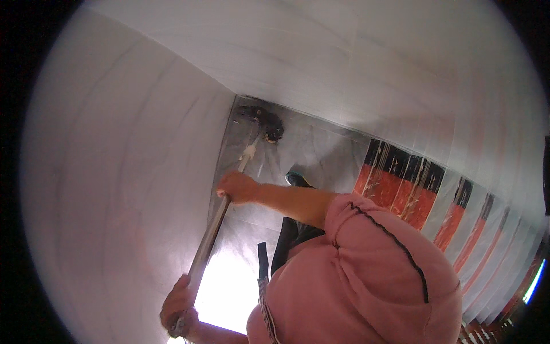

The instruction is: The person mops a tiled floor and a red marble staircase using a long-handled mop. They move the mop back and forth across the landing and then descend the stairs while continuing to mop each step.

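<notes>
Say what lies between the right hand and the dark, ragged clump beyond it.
In the head view, between the right hand and the dark, ragged clump lies a stretch of the pole, with a pale patch along it.

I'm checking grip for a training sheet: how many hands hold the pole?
2. The right hand grips the pole nearer the dark clump; the left hand grips it near the opposite end. Some fingers are hidden, but no third hand shows.
</notes>
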The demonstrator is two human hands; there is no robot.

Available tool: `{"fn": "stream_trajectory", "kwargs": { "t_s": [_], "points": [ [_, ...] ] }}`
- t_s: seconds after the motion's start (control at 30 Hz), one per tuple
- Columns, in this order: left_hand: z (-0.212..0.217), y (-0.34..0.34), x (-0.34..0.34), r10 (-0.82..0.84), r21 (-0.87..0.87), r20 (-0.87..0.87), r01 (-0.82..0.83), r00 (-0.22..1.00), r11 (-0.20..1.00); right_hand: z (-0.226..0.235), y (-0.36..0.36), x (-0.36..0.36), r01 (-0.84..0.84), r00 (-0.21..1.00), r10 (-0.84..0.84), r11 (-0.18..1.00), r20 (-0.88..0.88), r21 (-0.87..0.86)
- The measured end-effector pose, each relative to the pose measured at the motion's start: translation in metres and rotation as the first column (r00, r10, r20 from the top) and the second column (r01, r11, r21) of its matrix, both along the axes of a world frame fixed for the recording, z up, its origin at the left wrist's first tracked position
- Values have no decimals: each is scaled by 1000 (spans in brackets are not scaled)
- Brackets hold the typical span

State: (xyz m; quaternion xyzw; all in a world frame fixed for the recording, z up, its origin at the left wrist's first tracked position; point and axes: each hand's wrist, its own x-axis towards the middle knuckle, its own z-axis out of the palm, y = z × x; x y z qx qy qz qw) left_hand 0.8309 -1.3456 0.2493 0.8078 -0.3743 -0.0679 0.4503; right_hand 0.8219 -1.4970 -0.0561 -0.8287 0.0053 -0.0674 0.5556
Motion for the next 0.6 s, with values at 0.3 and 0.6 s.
{"fn": "stream_trajectory", "kwargs": {
  "t_s": [0.3,0.6],
  "points": [
    [-72,6,25,147,195,-388,-75,910,978,-17,-26,-121,325,884,-383,916,-268,-235],
    [-118,-70,6,-144,-174,-857,-15,495,985,-102,-50,-181,383,873,-429,898,-233,-218]
  ]
}}
